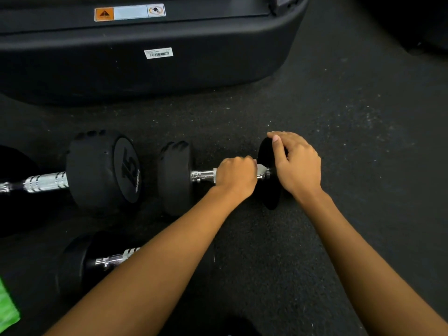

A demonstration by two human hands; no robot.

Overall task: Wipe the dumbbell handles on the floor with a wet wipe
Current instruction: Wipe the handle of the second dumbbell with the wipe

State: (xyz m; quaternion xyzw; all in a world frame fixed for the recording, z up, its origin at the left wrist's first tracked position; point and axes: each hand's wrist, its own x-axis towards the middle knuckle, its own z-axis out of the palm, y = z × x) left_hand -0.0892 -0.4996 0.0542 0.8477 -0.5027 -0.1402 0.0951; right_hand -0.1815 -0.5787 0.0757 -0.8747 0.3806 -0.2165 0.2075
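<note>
From the head camera, looking down at a dark speckled floor (339,141), a black dumbbell (174,177) lies crosswise at the centre of the picture. The left hand (236,177) is curled tight around its chrome handle (202,175), and a bit of white wipe (261,169) pokes out of the fist on the 3 o'clock side, pressed against the bar. The right hand (297,163) rests over the dumbbell's right-hand weight, fingers draped across its top edge and thumb down its inner face (a steadying hold, fingers bent but not closed into a fist).

At 9 o'clock from the hands a second dumbbell (104,169) lies end to end with the first, its end face stamped 15, its heads close but apart from the first one's. At 7 o'clock a third dumbbell (77,263) sits partly hidden beneath the left forearm. A black machine base (169,76) with a barcode sticker fills the 12 o'clock edge. A strip of green cloth (7,309) shows at the lower left corner.
</note>
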